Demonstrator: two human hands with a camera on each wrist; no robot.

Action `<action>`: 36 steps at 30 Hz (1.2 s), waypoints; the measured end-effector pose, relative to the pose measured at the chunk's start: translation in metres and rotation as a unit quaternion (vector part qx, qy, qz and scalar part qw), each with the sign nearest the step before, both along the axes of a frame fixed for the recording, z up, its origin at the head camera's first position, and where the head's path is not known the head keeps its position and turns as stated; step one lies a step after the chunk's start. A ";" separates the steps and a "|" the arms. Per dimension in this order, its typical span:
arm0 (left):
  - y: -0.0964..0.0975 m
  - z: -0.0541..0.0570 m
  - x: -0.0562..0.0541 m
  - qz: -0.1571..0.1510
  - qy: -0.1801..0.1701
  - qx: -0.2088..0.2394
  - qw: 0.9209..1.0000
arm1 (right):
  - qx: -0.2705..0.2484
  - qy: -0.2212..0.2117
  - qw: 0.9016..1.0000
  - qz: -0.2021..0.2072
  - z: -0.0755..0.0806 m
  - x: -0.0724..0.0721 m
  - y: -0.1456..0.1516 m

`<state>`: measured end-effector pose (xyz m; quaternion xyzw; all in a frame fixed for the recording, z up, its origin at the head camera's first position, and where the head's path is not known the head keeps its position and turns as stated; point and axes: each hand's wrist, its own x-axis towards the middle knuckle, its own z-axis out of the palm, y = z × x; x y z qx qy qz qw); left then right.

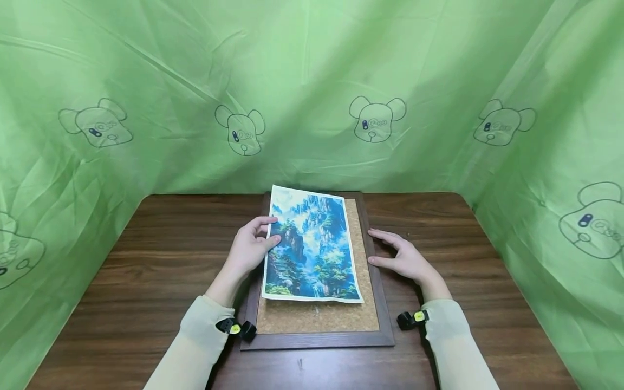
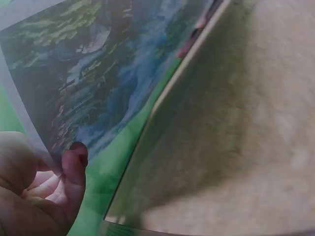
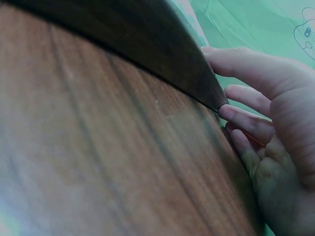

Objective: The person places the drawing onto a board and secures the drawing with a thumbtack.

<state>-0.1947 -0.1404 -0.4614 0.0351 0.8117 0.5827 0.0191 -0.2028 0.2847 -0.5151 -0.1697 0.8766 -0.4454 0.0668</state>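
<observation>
My left hand (image 1: 247,250) pinches the left edge of a white-bordered landscape print (image 1: 309,244) between thumb and fingers. Blue cliffs, mist and green trees fill the print, which lies tilted over a cork board (image 1: 317,317) with a dark wooden frame (image 1: 317,340). In the left wrist view, the print's edge (image 2: 29,123) is caught between the thumb and fingers, raised off the cork. On the other side, my right hand (image 1: 402,260) rests its fingertips against the frame's right side. The right wrist view has those fingers (image 3: 246,118) loosely extended along the frame's outer edge.
The framed board lies on a dark wood-grain table (image 1: 161,281). Green cloth (image 1: 302,70) printed with bear-head outlines hangs behind and along both sides of the table. Small black wrist cameras (image 1: 248,331) are strapped over pale sleeves (image 1: 460,336).
</observation>
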 end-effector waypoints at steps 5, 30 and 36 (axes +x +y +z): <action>-0.005 -0.010 0.003 -0.036 -0.024 -0.082 0.996 | -0.007 -0.003 1.000 0.003 -0.001 0.001 -0.002; -0.006 -0.009 0.004 -0.045 -0.037 -0.134 0.989 | 0.000 -0.005 1.000 -0.002 0.000 0.001 -0.001; -0.006 -0.009 0.003 -0.017 -0.029 -0.129 0.991 | 0.003 -0.003 1.000 0.000 0.000 0.000 -0.001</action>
